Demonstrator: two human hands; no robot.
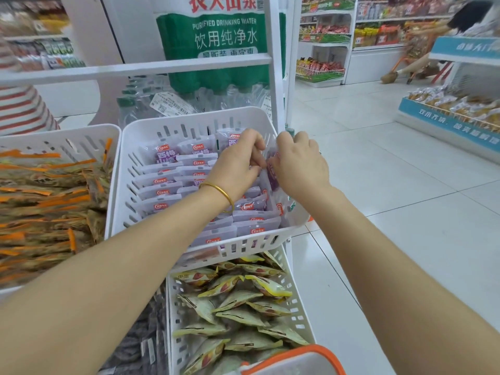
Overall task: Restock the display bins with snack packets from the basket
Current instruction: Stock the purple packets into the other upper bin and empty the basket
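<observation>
The fingers (pixel 256 161) of the left hand (pixel 238 163) are curled and pinched on the left edge of a purple snack packet (pixel 271 169). The same packet is gripped from the other side by the right hand (pixel 300 163), whose fingers are bent over its top. How much of the packet is enclosed cannot be told, as most of it is hidden by the two hands. The packet is held upright just above the right side of the white bin (pixel 194 121), at the middle of the frame. A gold bangle (pixel 219 192) is worn on the left wrist.

Inside this bin, rows of purple packets (pixel 173 182) are stood on edge, overlapping one another from back to front. Directly below it, a second white bin (pixel 297 324) is filled with yellow-green triangular packets (pixel 238 301). At the left of the frame, a third bin (pixel 56 132) is heaped with brown and orange packets (pixel 46 201).

At the bottom edge, right of centre, a corner of the orange-rimmed basket (pixel 297 353) is seen; its contents cannot be made out. In the upper centre, a green pack of bottled water (pixel 221 36) is stacked behind the white rack (pixel 135 69). White floor tiles (pixel 392 185) fill the right of the frame.
</observation>
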